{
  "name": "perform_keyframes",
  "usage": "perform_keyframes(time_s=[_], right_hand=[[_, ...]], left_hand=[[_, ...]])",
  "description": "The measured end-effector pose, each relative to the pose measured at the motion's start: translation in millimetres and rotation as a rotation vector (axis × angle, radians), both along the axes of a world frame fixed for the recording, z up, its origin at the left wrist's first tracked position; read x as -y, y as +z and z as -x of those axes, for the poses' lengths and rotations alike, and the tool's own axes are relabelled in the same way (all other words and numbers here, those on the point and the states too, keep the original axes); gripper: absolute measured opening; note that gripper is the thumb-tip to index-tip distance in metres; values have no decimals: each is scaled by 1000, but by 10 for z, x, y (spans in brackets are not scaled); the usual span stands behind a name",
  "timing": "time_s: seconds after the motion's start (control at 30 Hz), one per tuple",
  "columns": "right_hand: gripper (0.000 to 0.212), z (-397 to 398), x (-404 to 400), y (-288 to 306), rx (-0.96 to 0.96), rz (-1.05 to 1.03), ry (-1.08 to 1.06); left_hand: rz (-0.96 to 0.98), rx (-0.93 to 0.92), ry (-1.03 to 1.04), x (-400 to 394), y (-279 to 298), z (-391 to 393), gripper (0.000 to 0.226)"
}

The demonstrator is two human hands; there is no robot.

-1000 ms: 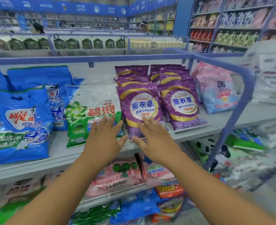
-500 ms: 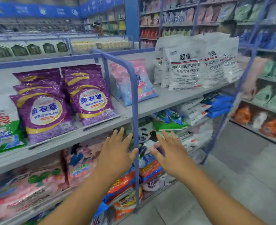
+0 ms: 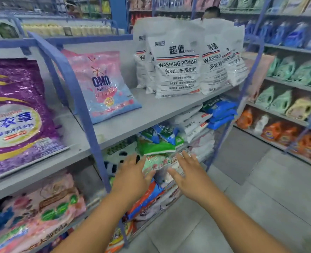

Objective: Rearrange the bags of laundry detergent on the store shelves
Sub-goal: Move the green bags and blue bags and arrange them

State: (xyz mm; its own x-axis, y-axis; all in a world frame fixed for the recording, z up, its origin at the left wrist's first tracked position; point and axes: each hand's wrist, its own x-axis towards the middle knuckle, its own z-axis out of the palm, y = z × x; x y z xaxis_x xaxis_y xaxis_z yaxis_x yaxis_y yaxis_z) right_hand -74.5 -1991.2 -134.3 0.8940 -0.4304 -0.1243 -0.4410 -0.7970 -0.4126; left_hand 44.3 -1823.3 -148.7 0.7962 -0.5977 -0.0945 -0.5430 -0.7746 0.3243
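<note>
Both hands reach forward with fingers spread and straight, holding nothing. The left hand [image 3: 132, 173] and the right hand [image 3: 189, 172] sit side by side with a gap between them, in front of the lower tiers of the blue shelf post [image 3: 81, 105]. Between and just beyond the fingertips lies a pale green and pink detergent bag [image 3: 155, 162], tilted out over the shelf edge; whether either hand touches it cannot be told. Just above that bag lies a green bag [image 3: 156, 147], with blue-and-white packets behind it.

Taking the blue shelf post as the landmark: to its left, on the grey upper shelf [image 3: 151, 110], leans a purple detergent bag [image 3: 14, 110], and below that shelf lie pink bags [image 3: 47, 203]. To the post's right, on the same upper shelf, a pink and blue OMO bag [image 3: 100, 84] leans back, well above the hands. Further right along that shelf stand several white washing powder bags [image 3: 178, 64], upright and packed together. Under them, stacked white bags and blue packets [image 3: 220, 110] lie flat. Right of the post's base, red and blue bags [image 3: 145, 199] sit under the left wrist.
</note>
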Motion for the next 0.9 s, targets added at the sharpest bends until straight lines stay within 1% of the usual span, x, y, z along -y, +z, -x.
perform_keyframes(time_s=[0.2,0.33,0.47,0.5,0.57,0.63,0.7,0.8,0.83,0.87,0.9], right_hand=[[74,-667,634,-230,-49,-46,-30],[76,-1066,957,-367,-82,-38,-21],[77,-1438,1244,-470,-118,-76,30],[77,-1534,1336,-509,-121,-85,44],[78,-1731,1523,-593,-139,-106,73],[76,-1915,1684,-688,-167,-81,111],[76,-2080,1825,-795,-182,-68,149],[78,-2263,1987,-907,-196,-96,201],[80,-2306,2031,-937,-198,-104,223],[84,-2343,2073,-960,-197,-113,244],[84,-2376,2111,-969,-190,-121,265]], left_hand=[[17,-108,127,686,-313,-688,77],[-12,-172,215,1034,-402,-977,73],[-97,-259,353,1364,-508,-1204,69],[-87,-259,390,1434,-529,-1238,66],[-23,-212,470,1554,-570,-1288,63],[50,-201,577,1647,-605,-1312,66],[107,-228,676,1741,-638,-1321,78],[161,-234,807,1874,-706,-1352,108],[191,-262,842,1917,-732,-1358,110],[256,-307,865,1958,-729,-1366,101],[338,-340,881,1998,-700,-1365,88]])
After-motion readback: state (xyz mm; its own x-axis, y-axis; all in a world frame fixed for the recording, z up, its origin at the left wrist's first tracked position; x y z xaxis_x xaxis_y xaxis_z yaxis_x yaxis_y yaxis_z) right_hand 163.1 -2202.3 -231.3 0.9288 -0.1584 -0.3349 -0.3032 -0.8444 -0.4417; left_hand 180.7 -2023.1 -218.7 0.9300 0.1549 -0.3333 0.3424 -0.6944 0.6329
